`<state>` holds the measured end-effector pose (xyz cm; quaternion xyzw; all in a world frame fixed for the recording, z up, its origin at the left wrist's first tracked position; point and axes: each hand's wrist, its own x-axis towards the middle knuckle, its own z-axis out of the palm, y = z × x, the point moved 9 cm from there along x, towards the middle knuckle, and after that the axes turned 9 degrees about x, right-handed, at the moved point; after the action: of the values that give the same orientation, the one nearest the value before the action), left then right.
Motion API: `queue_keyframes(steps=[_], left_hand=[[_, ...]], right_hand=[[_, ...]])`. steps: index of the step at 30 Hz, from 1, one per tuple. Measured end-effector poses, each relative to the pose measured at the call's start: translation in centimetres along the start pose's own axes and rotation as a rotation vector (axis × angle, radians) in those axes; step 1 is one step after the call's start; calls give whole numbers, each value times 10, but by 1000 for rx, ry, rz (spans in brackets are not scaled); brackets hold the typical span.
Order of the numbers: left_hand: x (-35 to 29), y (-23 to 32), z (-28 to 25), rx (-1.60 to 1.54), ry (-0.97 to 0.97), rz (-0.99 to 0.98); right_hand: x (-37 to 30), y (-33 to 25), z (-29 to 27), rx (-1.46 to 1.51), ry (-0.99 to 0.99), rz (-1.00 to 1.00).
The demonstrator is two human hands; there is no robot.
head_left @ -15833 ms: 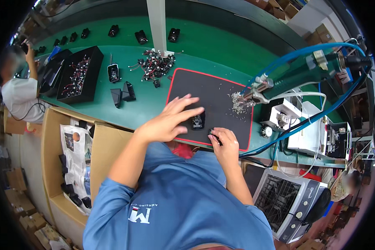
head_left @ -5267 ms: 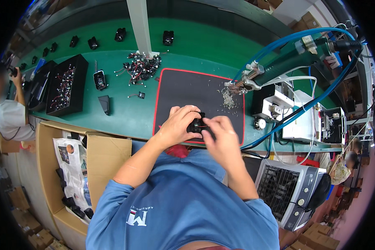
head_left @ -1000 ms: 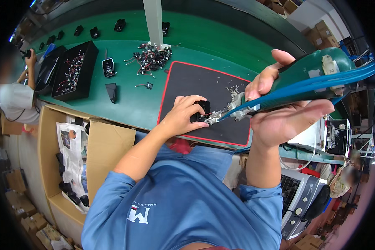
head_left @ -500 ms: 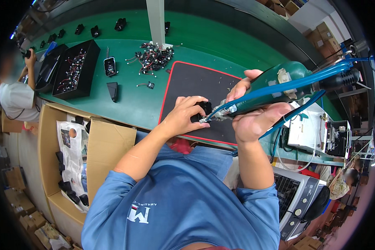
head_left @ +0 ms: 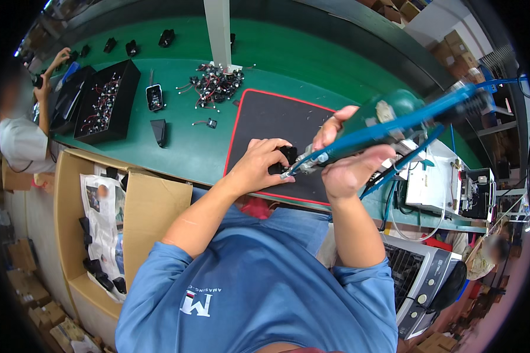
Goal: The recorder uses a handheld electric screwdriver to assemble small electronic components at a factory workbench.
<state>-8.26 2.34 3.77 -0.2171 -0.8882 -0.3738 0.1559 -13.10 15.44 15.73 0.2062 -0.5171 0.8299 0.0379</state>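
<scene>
Over the black work mat (head_left: 262, 120) with its red edge, my left hand (head_left: 258, 166) pinches a small black plastic housing (head_left: 288, 154), partly hidden by the fingers. My right hand (head_left: 353, 177) is wrapped around a green air screwdriver (head_left: 403, 101), held slanted. A blue hose (head_left: 421, 112) runs along the tool. The screwdriver's metal nose (head_left: 305, 163) points down at the housing, close to my left fingertips. Whether its tip touches the housing, I cannot tell.
Left of the mat lie a pile of small wired parts (head_left: 218, 85), a single wired part (head_left: 209, 123) and black housings, one an open shell (head_left: 155, 97). A black bin (head_left: 115, 103) holds more parts. An open carton (head_left: 159, 212) stands by my left arm. A co-worker (head_left: 23, 132) is at far left.
The screwdriver and my right hand have shifted slightly left, and the tool's upper end is blurred. My left hand stays nearly in place. The co-worker has raised an arm.
</scene>
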Motion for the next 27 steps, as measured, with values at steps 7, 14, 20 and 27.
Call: queue_keyframes(steps=[7,14,20,27], left_hand=[[-2,-9,2,-105,5,-37],[-1,-4,-3,-110,-21,-99],[-1,-3,-5,-110,9,-67],[-2,-3,-3,-110,-8,-76]], right_hand=[[28,-80,40,271,-120,-118],[17,-24,28,-96,12,-72],[7,-1,24,-67,-4,-17],[7,-3,24,-62,4,-26]])
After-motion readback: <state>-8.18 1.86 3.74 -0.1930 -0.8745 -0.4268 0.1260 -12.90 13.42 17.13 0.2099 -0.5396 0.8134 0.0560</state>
